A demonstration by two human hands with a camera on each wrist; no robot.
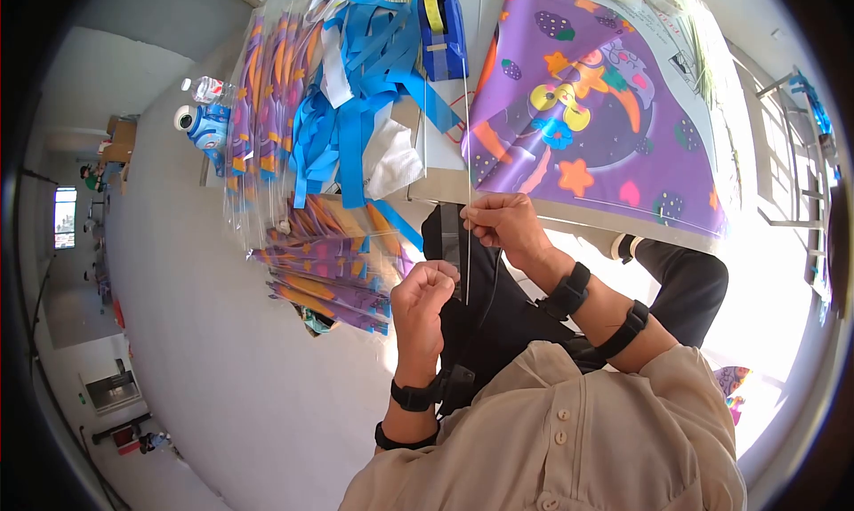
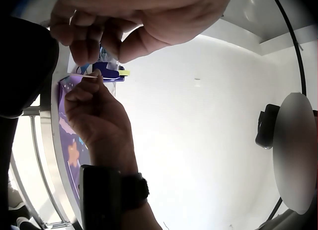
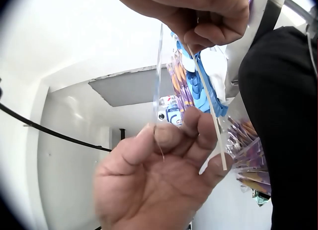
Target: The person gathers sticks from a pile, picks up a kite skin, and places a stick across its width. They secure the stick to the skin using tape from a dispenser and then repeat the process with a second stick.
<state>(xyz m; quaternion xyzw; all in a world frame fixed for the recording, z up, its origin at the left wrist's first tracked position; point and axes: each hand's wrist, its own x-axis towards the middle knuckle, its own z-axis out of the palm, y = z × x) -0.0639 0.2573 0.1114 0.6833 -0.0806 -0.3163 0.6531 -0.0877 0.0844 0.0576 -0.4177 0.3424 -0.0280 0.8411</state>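
Note:
In the head view a thin white rod (image 1: 469,155) stands nearly upright, pinched by my right hand (image 1: 514,233) between thumb and fingertips. My left hand (image 1: 420,320) is lower and to the left. The right wrist view shows a narrow clear strip (image 3: 158,76) pinched between thumb and finger of my left hand (image 3: 159,175); the rod (image 3: 208,101) passes its other fingers, and whether they touch it I cannot tell. My right hand (image 3: 208,14) grips the rod above. In the left wrist view, my left hand (image 2: 149,19) is nearer than my right hand (image 2: 99,116).
A purple printed sheet (image 1: 614,168) covers the table's right part. A blue tape dispenser (image 1: 442,32) stands beside blue strips (image 1: 351,142), with wrapped purple bundles (image 1: 258,120) and bottles (image 1: 209,124) at the left. More bundles (image 1: 329,289) hang below the table edge.

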